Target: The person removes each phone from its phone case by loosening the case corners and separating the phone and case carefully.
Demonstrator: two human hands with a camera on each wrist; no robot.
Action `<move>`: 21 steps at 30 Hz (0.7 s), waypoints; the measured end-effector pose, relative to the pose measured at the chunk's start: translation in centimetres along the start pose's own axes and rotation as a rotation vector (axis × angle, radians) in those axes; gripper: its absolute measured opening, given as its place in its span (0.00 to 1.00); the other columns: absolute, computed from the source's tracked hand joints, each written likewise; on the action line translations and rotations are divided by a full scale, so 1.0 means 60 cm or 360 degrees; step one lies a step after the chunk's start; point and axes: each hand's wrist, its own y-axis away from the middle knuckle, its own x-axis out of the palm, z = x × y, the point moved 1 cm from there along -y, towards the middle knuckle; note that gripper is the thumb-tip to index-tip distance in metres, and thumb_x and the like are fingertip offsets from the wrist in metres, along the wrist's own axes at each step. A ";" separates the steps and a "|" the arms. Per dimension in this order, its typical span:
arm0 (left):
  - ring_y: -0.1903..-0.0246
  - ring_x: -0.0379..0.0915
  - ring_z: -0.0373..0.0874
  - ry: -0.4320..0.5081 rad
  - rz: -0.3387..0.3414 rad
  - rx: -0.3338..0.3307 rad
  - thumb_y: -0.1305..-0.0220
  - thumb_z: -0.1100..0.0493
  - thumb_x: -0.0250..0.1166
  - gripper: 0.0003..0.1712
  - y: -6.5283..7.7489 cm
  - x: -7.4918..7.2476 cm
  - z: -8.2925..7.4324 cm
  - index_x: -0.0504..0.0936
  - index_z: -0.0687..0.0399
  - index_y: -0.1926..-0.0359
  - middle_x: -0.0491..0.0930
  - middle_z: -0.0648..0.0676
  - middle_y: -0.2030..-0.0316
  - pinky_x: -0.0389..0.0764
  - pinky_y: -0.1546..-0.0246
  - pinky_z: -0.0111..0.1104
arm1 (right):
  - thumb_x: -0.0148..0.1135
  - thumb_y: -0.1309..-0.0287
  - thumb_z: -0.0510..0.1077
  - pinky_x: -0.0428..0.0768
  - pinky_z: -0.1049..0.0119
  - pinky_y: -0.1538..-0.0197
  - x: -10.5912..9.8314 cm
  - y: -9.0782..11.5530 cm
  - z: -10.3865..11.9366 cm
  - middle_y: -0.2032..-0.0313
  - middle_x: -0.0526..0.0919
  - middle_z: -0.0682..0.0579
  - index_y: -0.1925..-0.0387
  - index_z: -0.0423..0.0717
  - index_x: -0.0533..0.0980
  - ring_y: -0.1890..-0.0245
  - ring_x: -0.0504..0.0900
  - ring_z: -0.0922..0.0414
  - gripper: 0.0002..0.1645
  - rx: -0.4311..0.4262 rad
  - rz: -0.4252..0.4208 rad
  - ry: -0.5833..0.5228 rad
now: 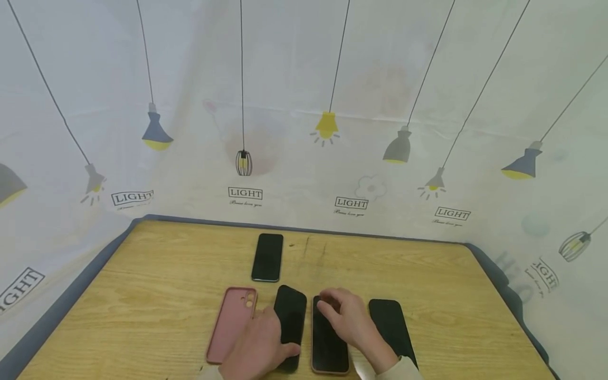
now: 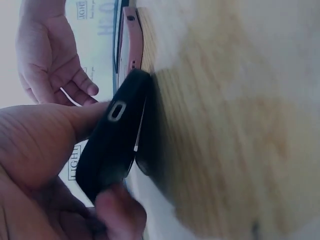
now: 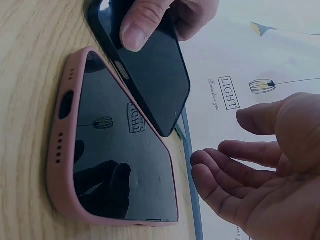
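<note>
My left hand grips a phone in a black case by its side edge, thumb over the screen and fingers underneath. In the left wrist view this black-cased phone is tilted, one long edge raised above the wood. Just right of it lies a phone in a pink case, screen up, flat on the table. My right hand hovers over that pink-cased phone; in the right wrist view the fingers are loosely bent and apart, holding nothing. An empty pink phone case lies left of the black-cased phone, partly behind my left hand.
A bare-looking dark phone lies farther back on the wooden table. Another black phone-shaped item lies at the right, partly covered by my right forearm. A white curtain printed with lamps hangs around the table's edges.
</note>
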 end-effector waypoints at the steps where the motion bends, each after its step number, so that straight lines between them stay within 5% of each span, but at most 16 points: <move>1: 0.61 0.75 0.53 0.0042 0.0026 -0.0031 0.52 0.41 0.83 0.52 -0.002 0.000 -0.001 0.71 0.72 0.38 0.79 0.63 0.57 0.82 0.57 0.49 | 0.65 0.30 0.43 0.84 0.61 0.57 0.000 -0.001 0.000 0.55 0.86 0.47 0.48 0.36 0.82 0.58 0.84 0.52 0.15 0.0010 -0.0001 -0.0004; 4: 0.56 0.79 0.54 0.0191 0.0070 0.0021 0.42 0.49 0.79 0.47 -0.005 -0.005 0.004 0.67 0.74 0.34 0.81 0.66 0.52 0.83 0.54 0.52 | 0.65 0.30 0.43 0.84 0.58 0.56 -0.001 -0.003 0.000 0.54 0.86 0.46 0.47 0.36 0.82 0.57 0.84 0.51 0.16 0.0030 -0.0005 -0.0011; 9: 0.68 0.82 0.52 0.0561 0.0213 0.0253 0.30 0.61 0.68 0.26 -0.003 -0.023 0.025 0.70 0.71 0.40 0.80 0.63 0.58 0.85 0.69 0.44 | 0.65 0.30 0.43 0.84 0.58 0.57 -0.001 -0.008 -0.001 0.55 0.87 0.46 0.48 0.36 0.82 0.58 0.84 0.51 0.16 0.0011 -0.0023 0.0004; 12: 0.73 0.79 0.48 0.0726 0.0284 0.0273 0.28 0.62 0.65 0.17 0.000 -0.028 0.034 0.71 0.65 0.45 0.78 0.58 0.62 0.82 0.77 0.39 | 0.65 0.30 0.44 0.84 0.59 0.58 0.001 -0.013 -0.003 0.55 0.87 0.45 0.48 0.36 0.82 0.59 0.85 0.50 0.16 -0.0014 -0.0032 0.0007; 21: 0.60 0.81 0.47 0.0838 0.0184 0.0420 0.28 0.59 0.66 0.23 0.007 -0.038 0.041 0.69 0.63 0.40 0.81 0.61 0.51 0.84 0.65 0.40 | 0.60 0.25 0.46 0.85 0.54 0.55 0.003 -0.035 0.002 0.54 0.87 0.46 0.43 0.37 0.80 0.57 0.86 0.50 0.19 0.0012 -0.0043 -0.0078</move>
